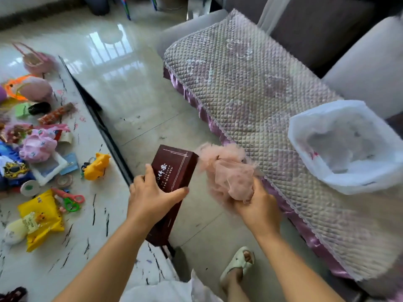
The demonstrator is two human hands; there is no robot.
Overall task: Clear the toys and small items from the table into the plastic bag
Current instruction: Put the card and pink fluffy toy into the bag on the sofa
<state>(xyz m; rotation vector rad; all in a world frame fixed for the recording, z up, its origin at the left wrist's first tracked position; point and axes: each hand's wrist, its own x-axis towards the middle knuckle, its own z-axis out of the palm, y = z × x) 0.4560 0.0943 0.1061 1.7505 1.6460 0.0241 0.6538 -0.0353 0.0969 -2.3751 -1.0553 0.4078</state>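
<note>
left hand (152, 192): I've got it curled round the maroon box (172, 184), thumb on the near face, fingers across the top; box tilted, off the table edge, over the floor.
right hand (255, 205): pinching a bunched pink tulle toy (224, 168) from below, fluff sticking up.
plastic bag (346, 149): white, mouth open, sitting on the quilted sofa cover (250, 83), well apart from both hands, to my right.
table (91, 214): lots left to clear: yellow toy (97, 165), scissors (69, 199), yellow snack packet (41, 216), pink plush (37, 144), more clutter at the far-left edge.
step: carrying both items to the bag, I judge.
risk 1: bag mouth floppy, may fold shut when the box goes in; box is long, could catch the rim and tip the bag off the sofa.
risk 2: tulle light, may snag on my fingers and miss the opening.
risk 3: both hands full, none free to steady the bag.
</note>
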